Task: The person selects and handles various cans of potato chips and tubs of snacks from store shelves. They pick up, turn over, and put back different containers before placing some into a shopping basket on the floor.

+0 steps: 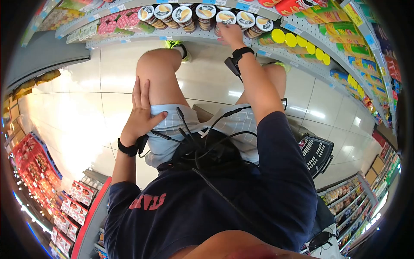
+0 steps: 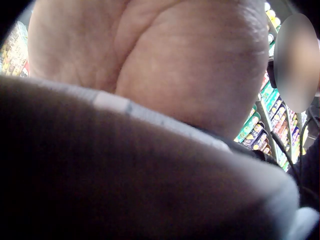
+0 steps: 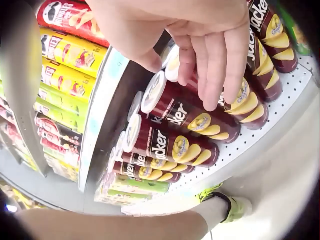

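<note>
Looming at the lens of my left-wrist camera, the left hand rests, by the head view, on bare leg and pale shorts, fingers extended, grasping nothing. From my remote post I watch the right hand reach to a store shelf, where a maroon Jacker crisp canister stands among others of its kind, near yellow-lidded tubes. Its fingers hang loosely extended before the canisters, with no clench to be seen; whether the tips touch one I cannot tell.

I judge the canister light for its bulk, stiff-walled, smooth enough to slide under dry fingertips and apt to dent if squeezed hard, its contents brittle and likely to crack in a drop. I favor a hold round the middle of the tube, thumb opposing fingers, rather than by the white lid, which may pop off. With neighbors so close, tipping it forward from just below the rim should make room for a full grip.
</note>
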`<move>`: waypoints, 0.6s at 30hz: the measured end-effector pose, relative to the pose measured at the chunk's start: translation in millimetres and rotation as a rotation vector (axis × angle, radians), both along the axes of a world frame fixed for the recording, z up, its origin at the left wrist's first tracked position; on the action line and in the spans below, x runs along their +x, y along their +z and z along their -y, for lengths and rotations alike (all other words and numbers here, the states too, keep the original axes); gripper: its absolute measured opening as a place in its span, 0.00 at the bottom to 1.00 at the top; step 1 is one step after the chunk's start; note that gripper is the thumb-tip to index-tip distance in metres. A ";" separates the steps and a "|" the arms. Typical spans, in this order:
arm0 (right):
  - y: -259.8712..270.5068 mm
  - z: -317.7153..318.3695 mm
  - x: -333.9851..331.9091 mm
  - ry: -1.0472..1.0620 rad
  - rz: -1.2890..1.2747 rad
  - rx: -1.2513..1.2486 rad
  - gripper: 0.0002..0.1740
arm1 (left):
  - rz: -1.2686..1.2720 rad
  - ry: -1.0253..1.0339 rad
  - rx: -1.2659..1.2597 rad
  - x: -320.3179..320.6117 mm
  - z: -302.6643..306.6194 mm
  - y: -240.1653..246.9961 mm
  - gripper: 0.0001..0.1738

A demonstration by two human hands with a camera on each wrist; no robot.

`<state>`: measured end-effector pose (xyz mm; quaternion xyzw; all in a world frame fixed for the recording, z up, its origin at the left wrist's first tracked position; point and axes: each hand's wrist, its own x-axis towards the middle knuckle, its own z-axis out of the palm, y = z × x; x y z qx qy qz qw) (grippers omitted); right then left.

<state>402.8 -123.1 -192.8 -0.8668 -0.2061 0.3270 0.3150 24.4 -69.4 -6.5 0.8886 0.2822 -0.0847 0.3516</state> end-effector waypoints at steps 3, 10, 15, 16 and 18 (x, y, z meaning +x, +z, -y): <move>-0.6 2.5 7.3 -0.229 -0.372 0.116 0.25 | 0.030 0.015 0.001 -0.9 -0.1 -2.8 0.61; -8.8 7.7 12.5 -0.436 -0.731 0.128 0.33 | 0.018 0.024 -0.018 0.0 -1.7 -1.0 0.61; -37.1 -2.7 14.4 -0.558 -0.898 0.421 0.31 | 0.018 0.040 -0.027 2.5 -0.7 -1.3 0.60; -45.2 -4.5 16.3 -0.527 -0.974 0.508 0.28 | 0.020 0.041 -0.029 2.7 -0.9 -1.1 0.60; -59.4 -9.4 15.8 -0.548 -0.942 0.546 0.27 | 0.021 0.044 -0.031 2.5 -1.6 -1.3 0.60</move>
